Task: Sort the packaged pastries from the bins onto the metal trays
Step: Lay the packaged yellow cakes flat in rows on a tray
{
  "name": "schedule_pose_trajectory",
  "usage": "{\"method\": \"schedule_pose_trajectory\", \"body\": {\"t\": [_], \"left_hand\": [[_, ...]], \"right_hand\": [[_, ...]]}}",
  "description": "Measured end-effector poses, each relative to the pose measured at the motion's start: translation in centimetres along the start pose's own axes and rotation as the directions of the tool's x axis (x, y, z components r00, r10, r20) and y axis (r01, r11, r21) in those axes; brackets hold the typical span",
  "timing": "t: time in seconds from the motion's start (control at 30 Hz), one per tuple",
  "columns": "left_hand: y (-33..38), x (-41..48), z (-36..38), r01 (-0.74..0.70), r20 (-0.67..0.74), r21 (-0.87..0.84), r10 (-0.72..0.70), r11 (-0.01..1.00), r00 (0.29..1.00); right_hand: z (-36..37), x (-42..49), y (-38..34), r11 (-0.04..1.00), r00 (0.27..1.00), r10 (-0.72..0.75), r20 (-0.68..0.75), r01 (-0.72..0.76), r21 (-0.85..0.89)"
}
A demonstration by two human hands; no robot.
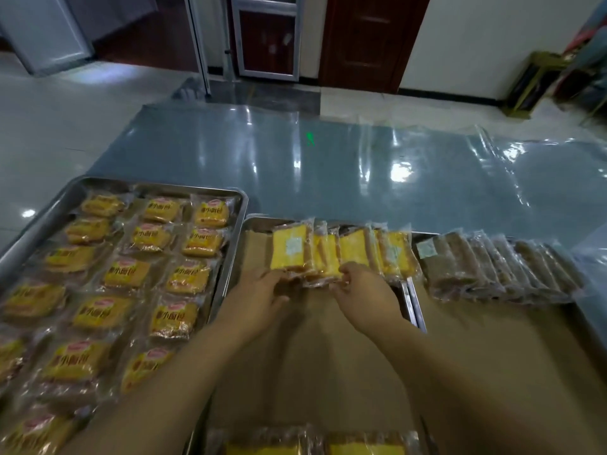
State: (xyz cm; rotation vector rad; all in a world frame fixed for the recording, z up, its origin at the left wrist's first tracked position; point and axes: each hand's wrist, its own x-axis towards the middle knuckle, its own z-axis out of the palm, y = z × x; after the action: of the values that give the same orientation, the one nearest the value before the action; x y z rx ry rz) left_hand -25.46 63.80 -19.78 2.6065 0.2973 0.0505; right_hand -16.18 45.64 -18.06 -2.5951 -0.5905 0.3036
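Shiny plastic sheeting [328, 165] is glaring behind the tray [256, 244], where left hand [259, 293] and right hand [364, 290] are pinching yellow pastry packs [315, 254] leaning just past the fingers [341, 280]. Probably light, squishy, slippery, so grabbing sealed edges seems safest.

Left hand [259, 292], right hand [368, 290] touch yellow packs [356, 249], middle tray [253, 222]; grip unclear.

One camera sits high behind the left hand [259, 290] and right hand [364, 290], close to them, looking forward and down, past them to the floor [59, 133].
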Motion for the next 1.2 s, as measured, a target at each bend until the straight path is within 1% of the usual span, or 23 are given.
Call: {"method": "schedule_pose_trajectory", "body": {"t": [0.13,0.23,0.33,0.43,0.53,0.6,0.7,0.77,0.8,0.87,0.97,1.03,1.13,1.2], "left_hand": [[-0.9,3.9,1.4,-0.009,-0.030,0.004,0.009,1.000,1.000],[-1.7,6.1,2.1,-0.024,0.047,0.072,0.021,0.997,0.999],[-2.1,7.2,2.6,-0.029,0.147,0.089,0.016,0.996,0.989],[-2.1,6.9,3.0,-0.029,0.143,0.104,0.014,0.994,0.990],[-1.9,5.8,3.0,-0.038,0.118,0.092,0.027,0.995,0.993],[-1.8,4.7,2.8,-0.057,0.084,0.028,0.054,0.998,0.995],[-1.9,2.6,2.3,-0.080,-0.049,-0.040,0.078,0.996,0.996],[-2.1,1.3,2.1,-0.083,-0.118,-0.028,0.079,0.996,0.990],[-2.1,0.8,2.0,-0.089,-0.126,-0.015,0.086,0.996,0.988],[-2.0,-0.1,2.3,-0.083,-0.078,-0.005,0.082,0.997,0.994],[-1.4,-0.6,2.9,-0.014,0.058,-0.027,0.016,1.000,0.998],[-1.0,-0.5,3.0,0.023,0.113,-0.017,-0.021,1.000,0.993],[-0.5,-0.2,3.1,-0.006,0.084,0.041,0.002,0.999,0.996],[-0.2,-0.4,3.3,-0.007,0.066,0.049,0.004,0.999,0.998]], "right_hand": [[0.5,3.4,-0.2,0.999,0.999,0.042,-0.001,-0.042,0.014],[1.2,4.8,-0.2,0.998,0.996,0.066,0.067,-0.066,-0.006],[2.1,5.3,-0.1,0.998,0.991,0.068,0.115,-0.068,0.003],[2.8,5.4,-0.1,0.996,0.993,0.081,0.090,-0.084,0.020],[3.0,5.5,-0.2,0.983,0.988,0.132,0.075,-0.140,0.117],[3.0,5.3,-0.2,0.961,0.984,0.162,0.079,-0.175,0.213],[2.8,4.5,0.1,0.918,0.982,0.170,0.080,-0.188,0.349],[2.6,3.5,0.2,0.866,0.978,0.187,0.093,-0.209,0.454],[2.5,2.9,0.3,0.842,0.976,0.195,0.094,-0.215,0.494],[2.3,1.7,0.5,0.792,0.974,0.209,0.094,-0.224,0.568],[2.1,0.0,0.8,0.707,0.965,0.228,0.131,-0.257,0.659],[1.9,-0.8,1.1,0.689,0.962,0.217,0.164,-0.270,0.672],[1.4,-1.8,1.4,0.689,0.970,0.177,0.165,-0.241,0.684],[1.0,-2.2,1.6,0.691,0.978,0.150,0.147,-0.210,0.692]]}}
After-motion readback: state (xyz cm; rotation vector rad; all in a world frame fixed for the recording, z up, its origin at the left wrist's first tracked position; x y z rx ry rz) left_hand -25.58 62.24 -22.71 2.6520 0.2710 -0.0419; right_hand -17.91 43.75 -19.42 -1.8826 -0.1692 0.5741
